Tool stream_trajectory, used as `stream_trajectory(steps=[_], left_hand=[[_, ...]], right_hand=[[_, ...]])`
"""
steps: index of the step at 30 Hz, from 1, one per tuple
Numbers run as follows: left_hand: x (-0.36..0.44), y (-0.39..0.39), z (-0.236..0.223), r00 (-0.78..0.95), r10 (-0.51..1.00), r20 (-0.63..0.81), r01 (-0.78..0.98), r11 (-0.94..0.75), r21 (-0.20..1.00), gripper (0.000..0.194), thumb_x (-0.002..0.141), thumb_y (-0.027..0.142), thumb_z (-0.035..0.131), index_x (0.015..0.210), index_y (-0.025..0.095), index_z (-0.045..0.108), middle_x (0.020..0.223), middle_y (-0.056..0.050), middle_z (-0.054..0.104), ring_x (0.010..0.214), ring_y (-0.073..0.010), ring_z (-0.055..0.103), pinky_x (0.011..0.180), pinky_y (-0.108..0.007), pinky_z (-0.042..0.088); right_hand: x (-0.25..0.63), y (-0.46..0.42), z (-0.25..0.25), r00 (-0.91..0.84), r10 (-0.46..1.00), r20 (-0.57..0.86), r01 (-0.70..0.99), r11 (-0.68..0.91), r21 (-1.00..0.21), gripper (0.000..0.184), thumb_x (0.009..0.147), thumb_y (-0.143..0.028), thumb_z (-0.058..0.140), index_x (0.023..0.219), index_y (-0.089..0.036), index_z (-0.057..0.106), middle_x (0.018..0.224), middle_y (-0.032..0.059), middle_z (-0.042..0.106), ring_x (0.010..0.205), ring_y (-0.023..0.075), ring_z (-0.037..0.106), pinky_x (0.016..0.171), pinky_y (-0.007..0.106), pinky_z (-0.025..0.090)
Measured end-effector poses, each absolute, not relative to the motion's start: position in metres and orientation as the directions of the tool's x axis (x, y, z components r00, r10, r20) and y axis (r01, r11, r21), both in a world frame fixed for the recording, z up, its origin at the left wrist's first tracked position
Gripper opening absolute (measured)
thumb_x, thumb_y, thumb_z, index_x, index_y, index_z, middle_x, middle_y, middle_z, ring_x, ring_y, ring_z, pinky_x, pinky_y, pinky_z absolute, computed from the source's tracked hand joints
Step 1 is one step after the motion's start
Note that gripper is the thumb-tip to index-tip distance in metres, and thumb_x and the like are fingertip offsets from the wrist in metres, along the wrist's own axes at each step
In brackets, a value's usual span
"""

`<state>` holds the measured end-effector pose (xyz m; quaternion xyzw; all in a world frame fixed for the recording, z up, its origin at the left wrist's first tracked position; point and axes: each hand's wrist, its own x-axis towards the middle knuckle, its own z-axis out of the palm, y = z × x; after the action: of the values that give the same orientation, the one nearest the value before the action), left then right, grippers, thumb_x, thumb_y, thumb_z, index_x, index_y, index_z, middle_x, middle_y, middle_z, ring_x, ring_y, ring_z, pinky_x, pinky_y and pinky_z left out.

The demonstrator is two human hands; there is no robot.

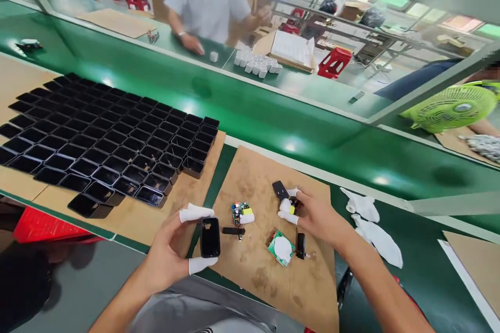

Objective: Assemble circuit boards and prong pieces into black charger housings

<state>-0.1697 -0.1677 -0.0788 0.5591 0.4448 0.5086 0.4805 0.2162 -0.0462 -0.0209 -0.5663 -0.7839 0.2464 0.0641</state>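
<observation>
My left hand [172, 250], with white finger cots, grips a small black plastic case [210, 238] by its two ends, its hollow side toward me. Between the cotted fingertips of my right hand [312, 213] is a circuit board [288, 207] with a white blob and a yellow part, and a black piece [279, 189] joined at its upper left. On the cardboard [265, 281] between my hands lie another circuit board [241, 213], a flat black piece [233, 231], a green board with a round white patch [282, 248] and a black block [300, 245].
Rows of open black cases [117, 140] cover the cardboard at left. White gloves [375, 234] lie right of my work area. Beyond a green divider [273, 130], a person [207, 5] stands near small white pieces [258, 64]. A green fan [449, 106] is at right.
</observation>
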Motion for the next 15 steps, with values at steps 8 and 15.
stream_trajectory(steps=[8, 15], left_hand=[[-0.17, -0.179, -0.039, 0.132, 0.961, 0.243, -0.027, -0.242, 0.97, 0.063, 0.084, 0.024, 0.102, 0.142, 0.028, 0.078, 0.141, -0.016, 0.079, 0.129, -0.0349, 0.078, 0.113, -0.048, 0.067], [-0.152, -0.175, -0.018, 0.183, 0.89, 0.417, -0.09, -0.407, 0.909, 0.069, 0.09, 0.023, 0.097, 0.153, 0.034, 0.071, 0.128, -0.011, 0.08, 0.116, -0.0327, 0.08, 0.1, -0.044, 0.071]], right_hand=[[0.162, -0.113, 0.022, -0.085, 0.976, 0.201, 0.182, 0.214, -0.96, 0.06, 0.078, -0.072, 0.095, 0.114, -0.028, 0.077, 0.089, 0.0072, 0.078, 0.083, 0.0338, 0.079, 0.081, 0.05, 0.069], [0.111, -0.156, 0.035, -0.192, 0.978, 0.077, 0.044, 0.087, -0.995, 0.046, 0.083, -0.069, 0.095, 0.102, -0.028, 0.085, 0.082, 0.0094, 0.081, 0.095, 0.0437, 0.085, 0.088, 0.06, 0.074]])
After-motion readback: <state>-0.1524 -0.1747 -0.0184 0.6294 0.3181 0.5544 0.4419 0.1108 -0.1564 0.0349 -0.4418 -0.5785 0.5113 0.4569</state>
